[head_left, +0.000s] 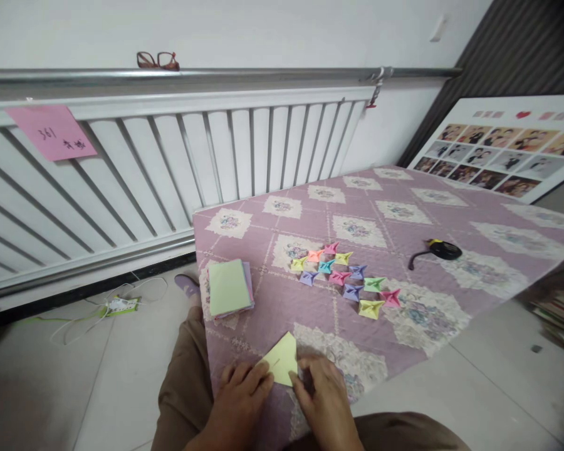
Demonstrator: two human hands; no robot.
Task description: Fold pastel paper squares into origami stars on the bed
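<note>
Yellow paper (284,360): lies on cloth-covered tabletop (272,313), close to near edge, betw. both hands. Short line or crease on its face; can't tell which. L hand (244,389): fingers laid nearly flat, tips on paper's L corner, grip not closed. R hand (323,391): grip narrow, thumb & fingers at paper's R edge; can't tell if edge is pinched.

Beyond paper, to the L: paper stack (228,288), pale green sheet on top, layers slightly askew. Beyond, to the R: folded paper pieces (352,292) in a loose group, assorted colours (pink, orange, yellow, teal, purple, green). Farther R: black item (445,250) w/ cord; ID unclear.

Behind tabletop: white radiator (244,153), pink note (52,131) at its L end. Eyeglasses (158,61) rest on pipe (263,76) above. Photo board (491,150) leans at far R. Floor (66,382), L side: power strip (121,305) w/ white cables.
</note>
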